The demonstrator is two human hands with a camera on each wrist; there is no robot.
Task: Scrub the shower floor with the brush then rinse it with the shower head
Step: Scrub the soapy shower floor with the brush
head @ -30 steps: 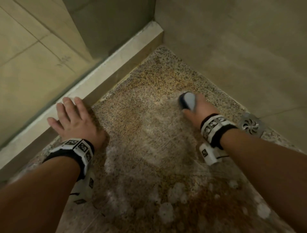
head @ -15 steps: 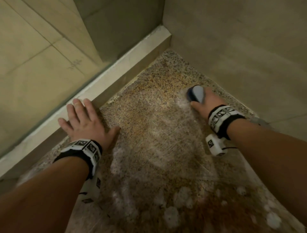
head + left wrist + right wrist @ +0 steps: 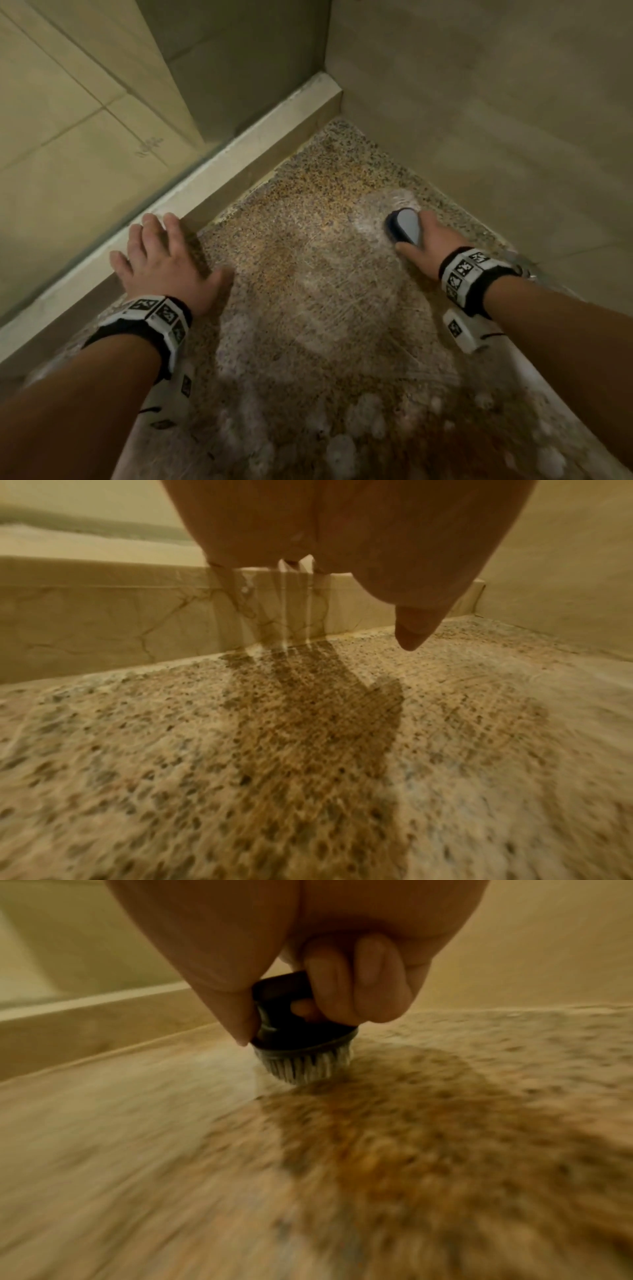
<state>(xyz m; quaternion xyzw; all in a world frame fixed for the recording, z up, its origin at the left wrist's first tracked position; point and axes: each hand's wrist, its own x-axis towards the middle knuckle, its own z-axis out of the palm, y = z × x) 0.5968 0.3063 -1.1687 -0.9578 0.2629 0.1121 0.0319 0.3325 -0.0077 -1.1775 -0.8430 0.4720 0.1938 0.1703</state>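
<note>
The speckled brown shower floor (image 3: 308, 274) is wet and streaked with white foam. My right hand (image 3: 424, 240) grips a small dark scrub brush (image 3: 404, 228) with a grey top, near the right wall. In the right wrist view the brush (image 3: 301, 1042) stands bristles down on the floor (image 3: 411, 1137), my fingers (image 3: 346, 988) curled round its handle. My left hand (image 3: 164, 260) lies flat with spread fingers, its fingertips on the pale curb (image 3: 239, 150). The left wrist view shows the palm (image 3: 342, 534) above the floor (image 3: 308, 737). No shower head is in view.
Tiled walls close the corner at the back and right (image 3: 479, 120). A glass panel (image 3: 85, 137) rises from the curb on the left. Part of a metal drain (image 3: 520, 267) shows behind my right wrist. Foam blobs (image 3: 342, 452) dot the near floor.
My right hand has pushed the brush farther toward the right wall and back corner, leaving a fresh foam streak. My left hand has stayed pressed flat by the curb.
</note>
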